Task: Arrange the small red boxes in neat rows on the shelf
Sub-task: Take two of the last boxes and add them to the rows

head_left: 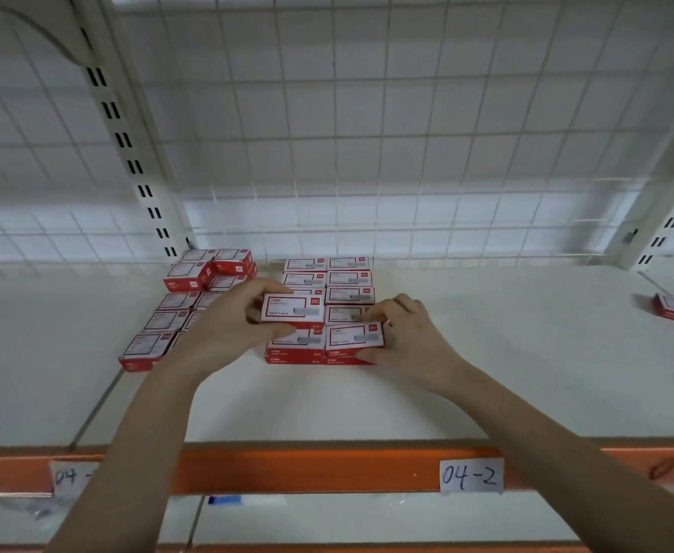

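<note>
Right now the left hand (223, 325) pinches one red box (292, 310) above a two-column block of boxes (327, 309), five rows showing; the right hand (411, 337) grips the block's front-right box (354, 340). Beyond the left hand lies a looser group (183, 305). Below the hands, a shelf label (471, 474) reads "04-2".

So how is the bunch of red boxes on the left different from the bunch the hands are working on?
The left group sits loosely, its boxes at mixed angles and some piled unevenly at the back; the middle group lies in two straight, aligned columns. Neither hand grips a box of the left group, while the left hand holds a box over the middle group and the right hand grips its front box. Both are the same red-and-white boxes.
</note>
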Demonstrator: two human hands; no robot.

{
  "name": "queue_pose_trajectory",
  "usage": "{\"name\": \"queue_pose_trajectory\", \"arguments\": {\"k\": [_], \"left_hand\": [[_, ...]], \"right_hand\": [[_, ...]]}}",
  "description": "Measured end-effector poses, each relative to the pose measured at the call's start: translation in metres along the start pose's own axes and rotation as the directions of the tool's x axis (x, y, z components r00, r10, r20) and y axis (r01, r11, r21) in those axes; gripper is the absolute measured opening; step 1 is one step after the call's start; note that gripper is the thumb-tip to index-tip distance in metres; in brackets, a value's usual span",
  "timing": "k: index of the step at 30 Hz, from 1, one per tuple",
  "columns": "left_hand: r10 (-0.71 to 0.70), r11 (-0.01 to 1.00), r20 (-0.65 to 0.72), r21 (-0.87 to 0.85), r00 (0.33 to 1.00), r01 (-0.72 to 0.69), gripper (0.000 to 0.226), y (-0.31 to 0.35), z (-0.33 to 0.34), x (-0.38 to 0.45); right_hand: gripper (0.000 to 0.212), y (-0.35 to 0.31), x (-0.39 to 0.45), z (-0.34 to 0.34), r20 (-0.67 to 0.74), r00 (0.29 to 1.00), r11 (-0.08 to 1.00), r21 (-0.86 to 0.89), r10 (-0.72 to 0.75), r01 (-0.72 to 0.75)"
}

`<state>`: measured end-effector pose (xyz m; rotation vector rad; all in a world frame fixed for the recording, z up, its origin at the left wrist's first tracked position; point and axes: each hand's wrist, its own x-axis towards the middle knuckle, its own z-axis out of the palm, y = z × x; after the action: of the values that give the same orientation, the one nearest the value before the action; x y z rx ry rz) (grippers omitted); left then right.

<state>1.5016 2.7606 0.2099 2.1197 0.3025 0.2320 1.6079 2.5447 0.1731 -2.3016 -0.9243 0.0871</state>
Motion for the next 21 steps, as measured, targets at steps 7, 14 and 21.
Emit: {"name": "queue_pose_trajectory", "arguments": {"k": [7,14,21], "left_hand": [[0.028,0.996,0.033,0.085,0.999,-0.031,0.043,0.005,-0.001,0.017],[0.09,0.933,0.034,0.346,0.995,-0.096,0.038,0.016,-0.007,0.064],[0.116,0.829,0.077,0.542,0.99,-0.139,0.041,0.009,-0.001,0.117]], "right_hand": [[0.048,-0.001,-0.001,0.001,0.024,1.0,0.999,-0.039,0.006,-0.005],[0.038,-0.006,0.012,-0.025,0.148,0.989,0.999,-0.036,-0.016,0.021],[0.03,-0.005,0.054,-0.041,0.08,0.997,0.989,-0.145,-0.007,0.019]]}}
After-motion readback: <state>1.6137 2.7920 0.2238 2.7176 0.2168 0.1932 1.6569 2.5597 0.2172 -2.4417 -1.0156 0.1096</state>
